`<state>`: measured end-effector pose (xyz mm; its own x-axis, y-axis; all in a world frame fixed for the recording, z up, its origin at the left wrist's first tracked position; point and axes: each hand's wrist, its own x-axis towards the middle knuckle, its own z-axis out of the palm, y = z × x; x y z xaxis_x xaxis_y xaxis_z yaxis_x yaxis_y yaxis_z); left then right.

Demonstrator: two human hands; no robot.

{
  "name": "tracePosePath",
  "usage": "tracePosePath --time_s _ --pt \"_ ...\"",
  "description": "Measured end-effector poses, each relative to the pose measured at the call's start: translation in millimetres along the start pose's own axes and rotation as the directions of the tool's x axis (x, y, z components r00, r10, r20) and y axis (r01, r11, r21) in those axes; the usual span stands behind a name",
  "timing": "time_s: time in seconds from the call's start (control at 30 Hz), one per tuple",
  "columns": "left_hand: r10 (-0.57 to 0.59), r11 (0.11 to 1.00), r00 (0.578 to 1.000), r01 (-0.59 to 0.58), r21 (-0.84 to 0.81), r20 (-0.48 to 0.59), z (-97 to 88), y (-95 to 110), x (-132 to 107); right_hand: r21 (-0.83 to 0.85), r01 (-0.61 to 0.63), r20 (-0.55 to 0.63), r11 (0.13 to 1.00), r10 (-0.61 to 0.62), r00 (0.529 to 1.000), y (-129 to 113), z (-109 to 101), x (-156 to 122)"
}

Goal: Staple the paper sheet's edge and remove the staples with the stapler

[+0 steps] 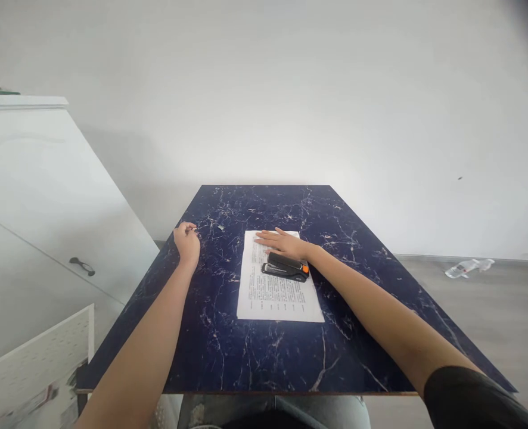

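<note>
A printed sheet of paper (273, 301) lies on the dark blue marbled table (228, 357), with a black stapler (285, 267) resting on it. The stapler lies sideways and has an orange patch at its right end. My right hand (284, 243) is flat on the sheet's far part, fingers stretched to the left, just beyond the stapler and not gripping it. Near the table's left edge, my left hand (186, 241) is closed, fingertips pinched together. Something tiny and dark may be at those fingertips, too small to name. A small pale greenish piece (220, 227) lies to its right.
A white cabinet (44, 196) with a dark handle (82, 266) stands to the left. A white wall (264, 119) rises behind the table. Clear plastic bottles (468, 268) lie on the grey floor at the right. My legs (335, 411) are under the near edge.
</note>
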<state>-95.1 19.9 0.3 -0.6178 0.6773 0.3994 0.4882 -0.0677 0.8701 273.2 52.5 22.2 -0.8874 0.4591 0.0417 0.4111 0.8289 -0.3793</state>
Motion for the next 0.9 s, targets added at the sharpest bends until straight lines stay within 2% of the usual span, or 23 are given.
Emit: tracePosePath --time_s 0.1,0.27,0.33,0.37,0.4,0.43,0.47,0.53,0.57,0.63,0.7,0.9 --pt "-0.001 0.996 0.999 0.005 -0.090 0.045 15.5 17.0 -19.4 -0.023 -0.038 0.009 0.999 0.038 0.999 6.0 -3.2 -14.4" --pt "-0.004 0.967 0.967 0.069 -0.246 0.254 49.9 57.1 -77.6 -0.019 -0.021 0.005 1.000 0.022 1.000 -1.1 2.4 3.2" --pt "-0.026 0.916 0.942 0.156 -0.369 0.335 58.1 70.3 -100.1 0.019 -0.022 -0.035 1.000 0.023 0.999 -5.1 4.8 10.5" --pt "-0.030 0.896 0.931 0.187 -0.403 0.365 60.2 75.0 -108.8 0.061 -0.056 -0.108 0.997 0.062 0.992 -7.0 6.1 11.2" --pt "-0.033 0.878 0.920 0.213 -0.428 0.390 61.2 78.4 -115.6 0.120 -0.111 -0.217 0.987 0.135 0.967 -8.8 7.7 9.5" --pt "-0.034 0.867 0.912 0.230 -0.441 0.409 61.3 80.4 -120.2 0.191 -0.177 -0.338 0.966 0.234 0.912 -10.8 9.6 5.1" --pt "-0.035 0.860 0.904 0.244 -0.448 0.425 60.9 81.4 -123.1 0.265 -0.240 -0.445 0.934 0.340 0.829 -13.2 11.8 -1.5" --pt "-0.048 0.851 0.893 0.271 -0.450 0.448 59.9 81.6 -124.9 0.381 -0.329 -0.566 0.864 0.499 0.656 -20.3 16.6 -18.8" --pt "-0.056 0.849 0.890 0.282 -0.447 0.453 59.7 81.4 -124.7 0.416 -0.346 -0.588 0.841 0.539 0.603 -25.2 18.9 -27.7" --pt "-0.065 0.848 0.889 0.289 -0.444 0.454 59.6 81.4 -124.1 0.453 -0.332 -0.612 0.828 0.559 0.559 -36.9 23.2 -41.8" --pt "-0.064 0.846 0.890 0.288 -0.448 0.452 59.8 82.2 -124.2 0.451 -0.297 -0.632 0.842 0.536 0.559 -48.5 27.0 -48.9" --pt "-0.086 0.821 0.881 0.327 -0.468 0.465 58.9 81.6 -124.5 0.438 -0.281 -0.548 0.854 0.501 0.669 -59.9 35.0 -48.5"
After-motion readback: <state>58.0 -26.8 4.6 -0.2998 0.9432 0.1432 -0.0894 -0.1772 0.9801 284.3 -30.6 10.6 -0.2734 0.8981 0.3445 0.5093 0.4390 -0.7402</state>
